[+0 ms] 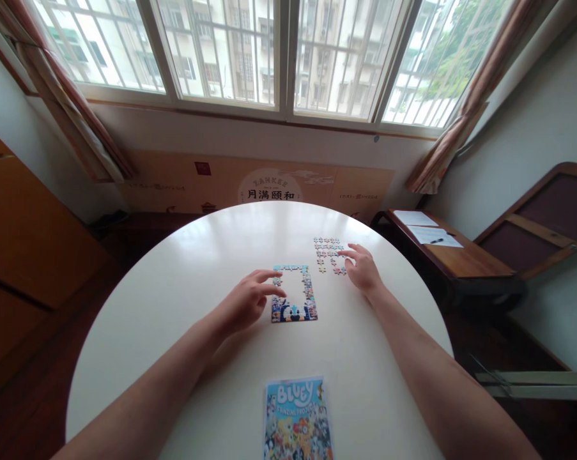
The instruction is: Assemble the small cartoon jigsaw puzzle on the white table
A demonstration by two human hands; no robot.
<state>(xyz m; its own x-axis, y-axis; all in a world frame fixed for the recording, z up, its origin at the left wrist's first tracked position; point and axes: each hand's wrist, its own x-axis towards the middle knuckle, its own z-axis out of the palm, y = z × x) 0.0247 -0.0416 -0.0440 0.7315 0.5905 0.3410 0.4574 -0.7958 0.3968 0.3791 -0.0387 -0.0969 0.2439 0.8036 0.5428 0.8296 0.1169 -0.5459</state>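
A partly assembled jigsaw puzzle (pixel 294 314) lies on the white round table, its border joined around a bare white middle. My left hand (pixel 248 296) rests at the puzzle's left side, thumb and fingers apart over its edge, with nothing visible between them. To the upper right, loose puzzle pieces (pixel 327 244) are spread in rough rows. My right hand (pixel 361 266) is over the right side of these pieces, fingers stretched apart and fingertips near them. Whether a fingertip touches a piece is too small to make out.
A colourful "Bluey" picture sheet (pixel 298 418) lies near the front of the round table (pixel 173 281). At the right stands a wooden side table (pixel 470 262) with papers (pixel 415 218) and a pen (pixel 436 240). Barred windows and curtains (pixel 455 140) are beyond.
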